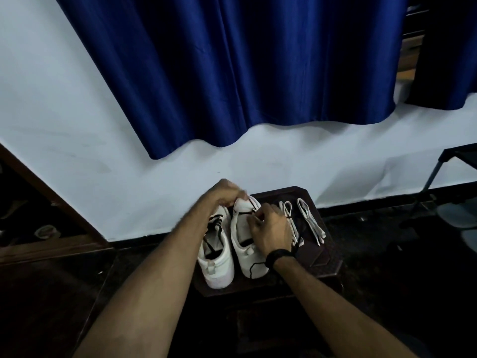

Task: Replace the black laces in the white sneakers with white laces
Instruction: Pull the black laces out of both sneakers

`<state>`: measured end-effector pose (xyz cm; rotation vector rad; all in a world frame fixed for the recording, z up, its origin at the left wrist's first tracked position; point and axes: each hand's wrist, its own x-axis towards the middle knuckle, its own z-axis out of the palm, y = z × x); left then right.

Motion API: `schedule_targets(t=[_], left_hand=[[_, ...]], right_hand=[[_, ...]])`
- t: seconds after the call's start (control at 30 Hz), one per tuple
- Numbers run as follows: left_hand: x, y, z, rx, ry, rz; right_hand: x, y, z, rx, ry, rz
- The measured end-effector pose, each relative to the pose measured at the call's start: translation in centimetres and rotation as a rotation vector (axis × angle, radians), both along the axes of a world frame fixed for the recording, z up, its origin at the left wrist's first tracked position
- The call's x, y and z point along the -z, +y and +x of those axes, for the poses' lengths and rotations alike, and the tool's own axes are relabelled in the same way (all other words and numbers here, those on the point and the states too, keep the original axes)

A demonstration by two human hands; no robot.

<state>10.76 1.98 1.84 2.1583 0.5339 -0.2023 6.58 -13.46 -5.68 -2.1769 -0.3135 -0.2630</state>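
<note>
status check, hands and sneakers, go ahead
Left hand holds right sneaker toe. Right hand pinches its black lace. Left sneaker still black-laced. White laces wait alongside.

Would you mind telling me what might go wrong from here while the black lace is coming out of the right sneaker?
1. The loose black lace trails under the right hand's wrist and could snag.
2. The left hand holds only the right sneaker's toe, so a pull could tip it.
3. The white laces lie near the small table's edge and might get knocked off.
</note>
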Motion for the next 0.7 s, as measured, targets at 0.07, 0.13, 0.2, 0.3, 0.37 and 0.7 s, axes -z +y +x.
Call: schedule_targets(t=[0.07,0.13,0.2,0.3,0.37,0.7], left_hand=[[-0.9,-0.5,-0.3,-0.121,-0.211,-0.478],[-1.6,-0.4,-0.6,-0.217,-0.274,-0.734],[-2.0,0.3,-1.2,-0.167,-0.123,-0.473],[-2.9,0.7,-2.5,-0.019,-0.032,-0.196],[-3.9,0.1,-2.9,-0.103,-0.279,-0.541],[-7.5,1.3,-5.4,-0.174,-0.528,-0.768]], right_hand=[[-0.1,0.2,-0.1,-0.003,0.0,-0.021],[-0.2,0.4,-0.2,0.003,0.011,-0.016],[-0.3,0.5,-0.2,0.011,0.03,0.006],[-0.4,0.5,-0.3,0.036,0.049,0.02],[-0.4,0.6,-0.4,0.038,0.051,0.025],[-0.1,0.7,-0.4,0.06,0.064,0.037]])
